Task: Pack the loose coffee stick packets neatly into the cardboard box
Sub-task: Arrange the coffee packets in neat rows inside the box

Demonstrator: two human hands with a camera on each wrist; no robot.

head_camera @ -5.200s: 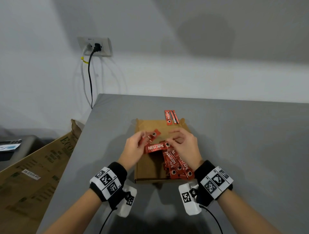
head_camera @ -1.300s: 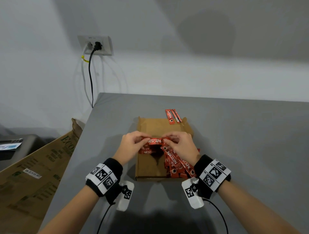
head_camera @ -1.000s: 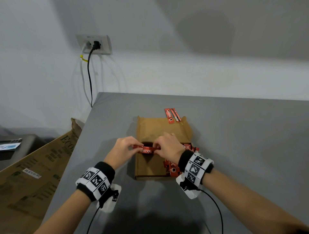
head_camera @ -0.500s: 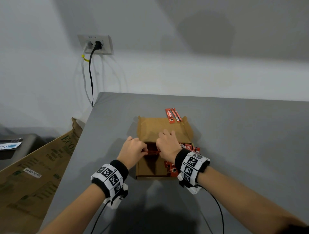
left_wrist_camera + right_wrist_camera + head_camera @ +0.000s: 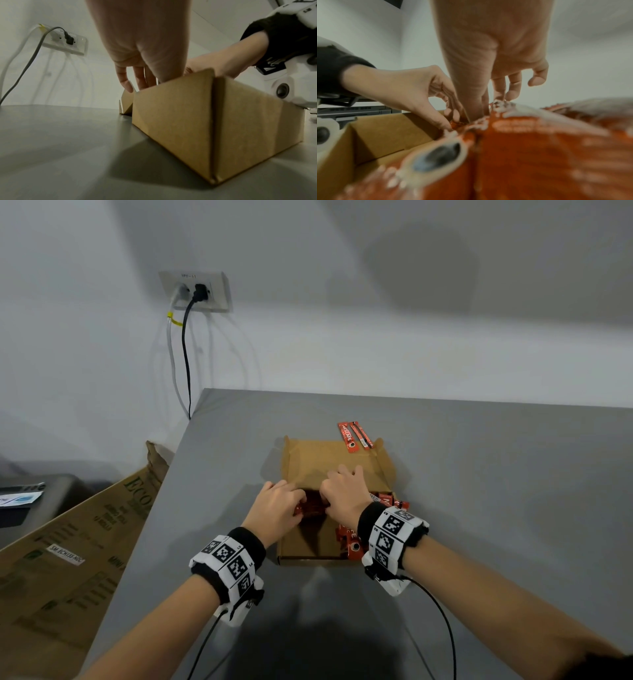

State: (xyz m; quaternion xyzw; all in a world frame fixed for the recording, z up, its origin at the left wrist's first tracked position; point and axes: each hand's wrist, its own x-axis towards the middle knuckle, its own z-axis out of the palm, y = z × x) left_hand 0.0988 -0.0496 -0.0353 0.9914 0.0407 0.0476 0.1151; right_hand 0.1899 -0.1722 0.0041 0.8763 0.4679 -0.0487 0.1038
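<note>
An open brown cardboard box (image 5: 298, 546) lies on the grey table (image 5: 496, 508). Red coffee stick packets (image 5: 349, 537) are stacked lengthwise along its right side and fill the right wrist view as a blur (image 5: 539, 155). Low inside the box, my left hand (image 5: 286, 503) and right hand (image 5: 339, 491) pinch the two ends of a crosswise red packet (image 5: 310, 507). In the right wrist view the left hand (image 5: 443, 121) pinches a red end against the box wall (image 5: 385, 135). Two loose packets (image 5: 354, 436) lie just beyond the far flap. The left wrist view shows only the box's outside (image 5: 205, 121).
The table's left edge runs close to the box; below it leans a large printed cardboard sheet (image 5: 85, 542) and a dark device (image 5: 34, 498). A wall socket (image 5: 195, 290) with hanging cables sits behind the far left corner. Bare grey table lies to the right.
Both hands have carried the crosswise packet down from above the box into its middle. The right wrist has swung over the stacked packets, and both hands now sit lower.
</note>
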